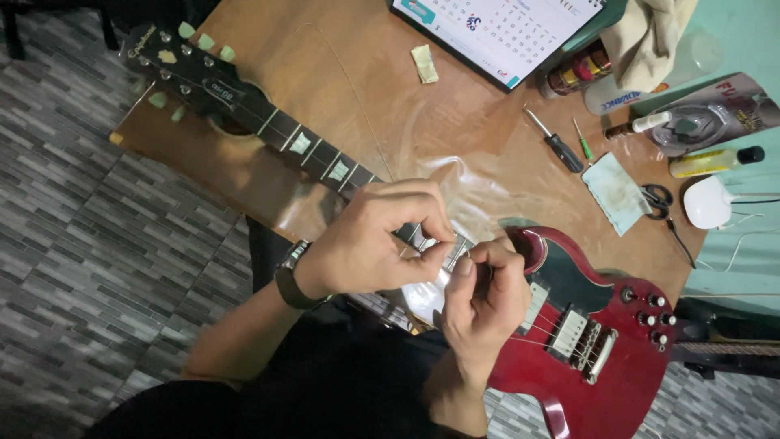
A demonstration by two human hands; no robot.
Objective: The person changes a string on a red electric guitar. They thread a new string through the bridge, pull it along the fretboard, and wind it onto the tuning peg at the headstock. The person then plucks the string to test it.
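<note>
A: Containers, left to right?

B: I log a jar [578,71] with a dark lid at the table's far edge, contents small and multi-coloured, kind unclear. Next, a small brown dropper bottle [638,126] lying down; then a yellow bottle [713,161] with a black cap, also on its side, holding yellowish liquid.

A: Surface and room?

B: A brown wooden table [268,183] over grey patterned floor tiles [89,244]. On it I see a calendar [500,32], a black-handled screwdriver [554,142], a thin green one [583,142], a pale cloth [616,193], scissors [660,199] and a white rounded device [708,203].

A: The main item?

B: A red electric guitar [601,325] lies across the table, black headstock [175,61] at the far left, body at the lower right, with inlaid fretboard, two pickups and four knobs.

A: Hands?

B: My left hand [370,240], watch at the wrist, pinches narrowly over the neck near the body. My right hand [483,293] has fingers curled close, gripping a thin string end; just beside it, something pale, which I cannot identify.
</note>
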